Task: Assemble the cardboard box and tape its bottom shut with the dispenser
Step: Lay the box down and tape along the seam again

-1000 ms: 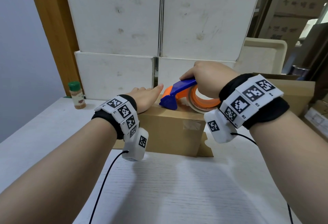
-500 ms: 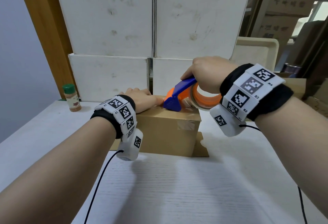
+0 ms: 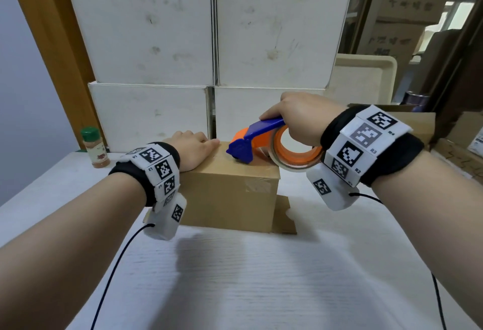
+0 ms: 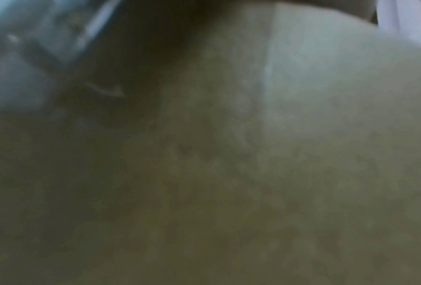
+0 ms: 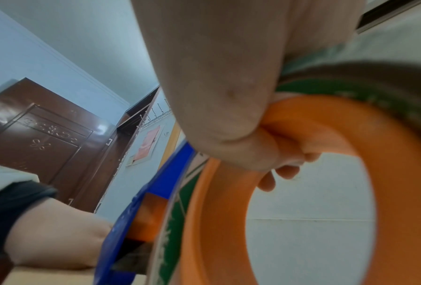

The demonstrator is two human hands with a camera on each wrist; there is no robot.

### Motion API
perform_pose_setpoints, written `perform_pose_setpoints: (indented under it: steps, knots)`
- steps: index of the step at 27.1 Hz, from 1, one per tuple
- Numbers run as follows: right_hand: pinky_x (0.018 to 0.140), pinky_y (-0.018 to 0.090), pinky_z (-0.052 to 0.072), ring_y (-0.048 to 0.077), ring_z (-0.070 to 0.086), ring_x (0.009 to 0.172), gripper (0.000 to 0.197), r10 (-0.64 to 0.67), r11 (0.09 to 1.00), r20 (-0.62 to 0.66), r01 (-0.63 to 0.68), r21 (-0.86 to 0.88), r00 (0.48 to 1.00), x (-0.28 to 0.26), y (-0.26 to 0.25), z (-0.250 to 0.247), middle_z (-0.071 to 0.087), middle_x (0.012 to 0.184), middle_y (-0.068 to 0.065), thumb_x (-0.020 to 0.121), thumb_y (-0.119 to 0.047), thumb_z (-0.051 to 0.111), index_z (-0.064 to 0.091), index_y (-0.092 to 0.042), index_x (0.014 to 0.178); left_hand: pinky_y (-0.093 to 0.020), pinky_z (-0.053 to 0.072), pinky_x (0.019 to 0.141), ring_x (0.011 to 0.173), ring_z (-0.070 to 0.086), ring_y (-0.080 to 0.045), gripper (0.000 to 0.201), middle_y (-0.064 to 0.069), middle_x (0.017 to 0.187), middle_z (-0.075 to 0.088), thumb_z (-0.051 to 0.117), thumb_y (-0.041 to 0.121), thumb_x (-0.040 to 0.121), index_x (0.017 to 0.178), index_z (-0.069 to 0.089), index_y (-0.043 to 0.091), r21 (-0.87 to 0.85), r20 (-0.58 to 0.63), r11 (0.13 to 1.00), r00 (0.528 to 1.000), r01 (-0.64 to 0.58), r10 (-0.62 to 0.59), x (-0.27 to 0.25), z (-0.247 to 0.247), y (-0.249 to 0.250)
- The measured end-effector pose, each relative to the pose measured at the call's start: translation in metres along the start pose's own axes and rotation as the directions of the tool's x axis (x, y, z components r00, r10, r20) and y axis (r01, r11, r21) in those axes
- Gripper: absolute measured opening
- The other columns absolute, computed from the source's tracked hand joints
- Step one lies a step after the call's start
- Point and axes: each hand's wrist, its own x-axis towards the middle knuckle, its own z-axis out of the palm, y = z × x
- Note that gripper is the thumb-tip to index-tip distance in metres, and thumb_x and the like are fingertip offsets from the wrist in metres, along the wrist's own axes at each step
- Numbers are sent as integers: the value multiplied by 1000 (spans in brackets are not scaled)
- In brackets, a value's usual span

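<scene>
A small brown cardboard box [image 3: 230, 196] stands on the white table [image 3: 261, 277], with a strip of clear tape running over its top and down the near face. My left hand [image 3: 193, 152] rests on the box's top left part; how its fingers lie is not clear. My right hand [image 3: 300, 118] grips the blue and orange tape dispenser [image 3: 264, 144], whose blue nose touches the box top. In the right wrist view my fingers [image 5: 272, 154] curl through the orange ring [image 5: 399, 173]. The left wrist view is filled with blurred cardboard [image 4: 253, 173].
White cartons [image 3: 209, 42] are stacked right behind the box. A spice jar with a green cap [image 3: 95, 150] stands at the back left. A beige tray [image 3: 366, 76] and brown cartons [image 3: 444, 157] are at the right. A loose flap [image 3: 283, 214] juts from the box's right base.
The dispenser in my right hand has slid a little along the box top. My left hand has stayed on the box. The head view has shifted slightly.
</scene>
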Motion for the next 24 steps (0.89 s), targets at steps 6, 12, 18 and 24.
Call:
perform_pose_setpoints:
  steps: [6, 12, 18, 24]
  knots:
    - [72, 34, 37, 26, 50, 84, 49, -11, 1000, -29, 11, -25, 1000, -4, -4, 5, 45, 93, 2, 87, -1, 39, 60, -32, 119, -53, 13, 116, 137, 33, -27, 56, -7, 144, 42, 13, 54, 95, 139, 40, 31, 155, 31, 987, 999, 35, -41, -5, -3, 8]
    - [73, 33, 35, 23, 46, 80, 43, -12, 1000, -31, 11, -29, 999, -7, -8, 4, 45, 92, 2, 89, -5, 41, 60, -30, 118, -45, 18, 117, 135, 37, -23, 41, -6, 142, 47, 22, 29, 101, 132, 48, 18, 59, 3, 995, 997, -82, 82, -8, -4, 33]
    - [75, 33, 32, 23, 41, 81, 45, -23, 1000, -20, 23, -6, 1000, 0, -21, 3, 42, 92, 1, 89, -5, 38, 57, -31, 121, -44, 17, 114, 136, 35, -23, 44, -5, 143, 46, 14, 28, 102, 134, 43, 18, -30, -10, 995, 996, -90, 90, -16, -5, 14]
    - [76, 35, 32, 24, 41, 81, 42, -63, 998, -47, 62, -12, 997, 18, -43, 2, 44, 92, 2, 89, -5, 38, 59, -28, 117, -38, 14, 116, 140, 31, -31, 79, -17, 148, 39, 1, 59, 95, 140, 44, 11, -138, 42, 984, 993, 112, -107, -31, -23, 7]
